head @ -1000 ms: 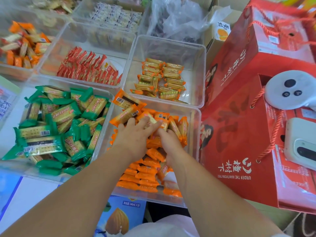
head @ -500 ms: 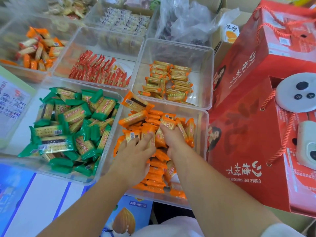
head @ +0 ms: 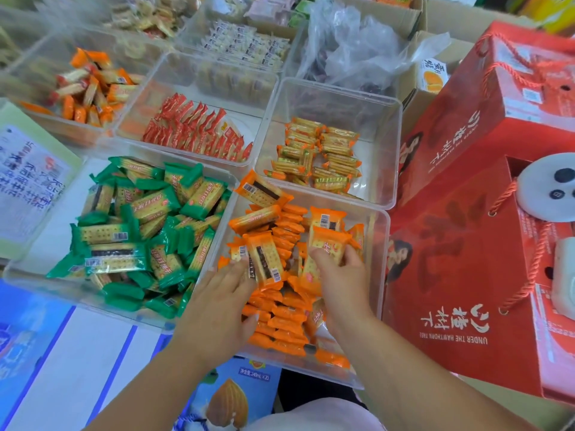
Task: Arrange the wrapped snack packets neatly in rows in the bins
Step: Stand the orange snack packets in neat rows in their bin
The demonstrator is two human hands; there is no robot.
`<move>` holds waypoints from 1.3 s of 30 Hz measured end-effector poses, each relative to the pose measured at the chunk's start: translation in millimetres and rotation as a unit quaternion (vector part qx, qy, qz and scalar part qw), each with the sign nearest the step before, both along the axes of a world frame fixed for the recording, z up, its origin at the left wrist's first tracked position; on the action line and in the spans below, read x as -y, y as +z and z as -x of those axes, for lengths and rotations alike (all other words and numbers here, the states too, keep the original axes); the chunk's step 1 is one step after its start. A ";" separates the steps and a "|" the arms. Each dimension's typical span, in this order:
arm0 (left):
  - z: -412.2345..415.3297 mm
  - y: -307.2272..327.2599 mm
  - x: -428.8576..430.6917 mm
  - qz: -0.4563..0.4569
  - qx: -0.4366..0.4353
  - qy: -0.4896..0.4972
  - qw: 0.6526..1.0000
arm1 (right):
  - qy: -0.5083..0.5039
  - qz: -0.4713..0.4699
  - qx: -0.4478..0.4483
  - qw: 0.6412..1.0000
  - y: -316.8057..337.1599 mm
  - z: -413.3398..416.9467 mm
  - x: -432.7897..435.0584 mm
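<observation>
A clear bin (head: 378,244) in front of me holds many orange cracker packets (head: 286,227), part in a row along its near half, part loose. My left hand (head: 222,303) is inside the bin and holds an upright orange packet (head: 264,262) between fingers and thumb. My right hand (head: 342,275) grips another orange packet (head: 325,244) standing on end. To the left, a second clear bin (head: 37,275) is heaped with green packets (head: 140,231) lying in disorder.
Behind stand bins with small yellow-orange packets (head: 320,157), red packets (head: 199,132) and mixed orange packets (head: 90,85). Tall red gift boxes (head: 466,244) press against the right side. A crumpled plastic bag (head: 357,48) lies at the back. A blue almond carton (head: 227,396) is below.
Both hands drew back toward me from the far part of the orange bin and lifted packets upright. The camera shifted, so the bins slid right and down in view.
</observation>
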State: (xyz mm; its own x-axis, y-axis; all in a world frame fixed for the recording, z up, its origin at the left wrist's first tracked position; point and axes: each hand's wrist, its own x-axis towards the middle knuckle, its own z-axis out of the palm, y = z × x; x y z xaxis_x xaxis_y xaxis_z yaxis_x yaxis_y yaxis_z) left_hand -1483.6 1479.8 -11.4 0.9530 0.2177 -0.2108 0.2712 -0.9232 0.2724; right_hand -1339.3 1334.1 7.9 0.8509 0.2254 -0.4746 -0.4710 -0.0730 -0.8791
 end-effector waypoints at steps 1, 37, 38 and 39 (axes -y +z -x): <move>2.6 -0.4 1.4 0.012 0.008 0.007 1.000 | 0.008 -0.003 0.018 1.000 6.8 3.9 1.9; -92.7 30.4 33.2 -0.120 -0.092 -0.193 0.969 | 0.162 0.246 0.179 0.939 -44.8 5.1 45.9; -101.0 28.1 36.1 -0.134 -0.129 -0.204 0.961 | 0.140 0.238 0.168 0.946 -43.8 3.1 47.2; -108.0 25.1 39.1 -0.148 -0.171 -0.215 0.950 | 0.121 0.230 0.154 0.953 -42.8 0.9 48.1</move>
